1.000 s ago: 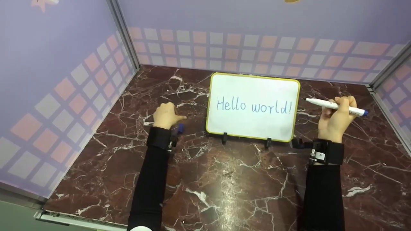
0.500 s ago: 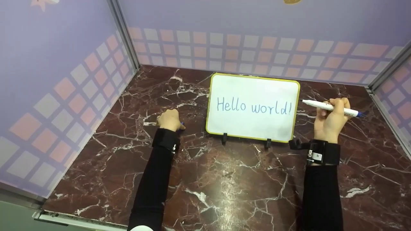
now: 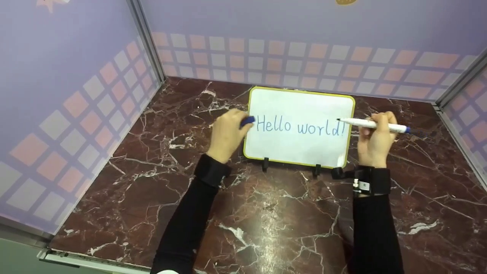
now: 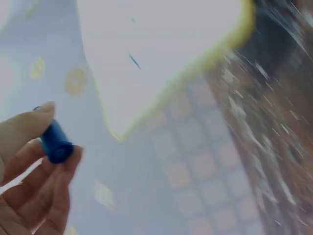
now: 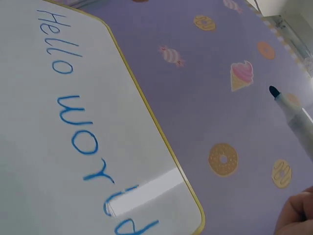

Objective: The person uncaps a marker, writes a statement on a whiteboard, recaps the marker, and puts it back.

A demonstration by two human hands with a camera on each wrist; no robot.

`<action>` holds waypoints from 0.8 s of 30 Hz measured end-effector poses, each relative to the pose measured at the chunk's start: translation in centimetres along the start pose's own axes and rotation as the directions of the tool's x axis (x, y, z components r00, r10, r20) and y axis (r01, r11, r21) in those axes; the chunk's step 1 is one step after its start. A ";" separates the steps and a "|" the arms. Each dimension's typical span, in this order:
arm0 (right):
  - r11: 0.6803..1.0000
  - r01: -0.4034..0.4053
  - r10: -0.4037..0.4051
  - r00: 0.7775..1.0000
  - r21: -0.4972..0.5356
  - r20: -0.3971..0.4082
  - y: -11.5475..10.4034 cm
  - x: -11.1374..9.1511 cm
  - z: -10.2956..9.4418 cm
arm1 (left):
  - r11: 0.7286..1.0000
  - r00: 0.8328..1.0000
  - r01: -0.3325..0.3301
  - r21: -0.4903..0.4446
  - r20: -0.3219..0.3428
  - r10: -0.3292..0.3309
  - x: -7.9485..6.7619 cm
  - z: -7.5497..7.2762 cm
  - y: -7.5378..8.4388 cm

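Observation:
My left hand [image 3: 227, 133] pinches a blue marker cap [image 3: 247, 121] at the left edge of a yellow-framed whiteboard [image 3: 295, 148]. In the left wrist view the cap [image 4: 57, 144] sits between thumb and fingertips, its end facing the camera. My right hand [image 3: 376, 142] grips a white whiteboard marker [image 3: 363, 123] with a blue end; its uncapped dark tip points left and overlaps the board's right side in the head view. That marker [image 5: 299, 120] also shows in the right wrist view. "Hello world!" is written in blue across the board.
Two black feet [image 3: 265, 164] hold up the board on a dark red marbled table [image 3: 266, 228]. Lilac panels with pink and white squares [image 3: 296, 61] stand behind and at both sides. Black bands with small cameras circle both wrists.
My left hand has picked up the blue cap from the table and lifted it rightward to the board's left edge. My right hand has moved left with the marker.

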State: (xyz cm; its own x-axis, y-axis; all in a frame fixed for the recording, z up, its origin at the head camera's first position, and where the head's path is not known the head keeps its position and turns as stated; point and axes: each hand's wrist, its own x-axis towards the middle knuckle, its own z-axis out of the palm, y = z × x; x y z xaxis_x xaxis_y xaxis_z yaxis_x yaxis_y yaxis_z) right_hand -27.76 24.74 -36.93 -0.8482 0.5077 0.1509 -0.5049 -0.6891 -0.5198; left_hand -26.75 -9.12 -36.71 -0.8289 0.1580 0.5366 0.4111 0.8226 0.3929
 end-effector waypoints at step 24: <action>0.966 -0.042 0.133 0.928 -0.255 0.348 6.7 -6.3 3.7 | 0.941 0.941 -0.337 -0.041 -0.017 0.337 -2.1 2.4 5.2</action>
State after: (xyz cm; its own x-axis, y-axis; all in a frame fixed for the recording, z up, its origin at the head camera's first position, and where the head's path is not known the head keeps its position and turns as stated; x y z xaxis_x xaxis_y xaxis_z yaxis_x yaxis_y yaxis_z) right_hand -26.42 15.03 -38.27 -0.9098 0.1998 0.3639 -0.4111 -0.5550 -0.7231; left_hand -23.80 -3.83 -37.62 -0.6355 0.4166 0.6500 0.6818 0.6979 0.2193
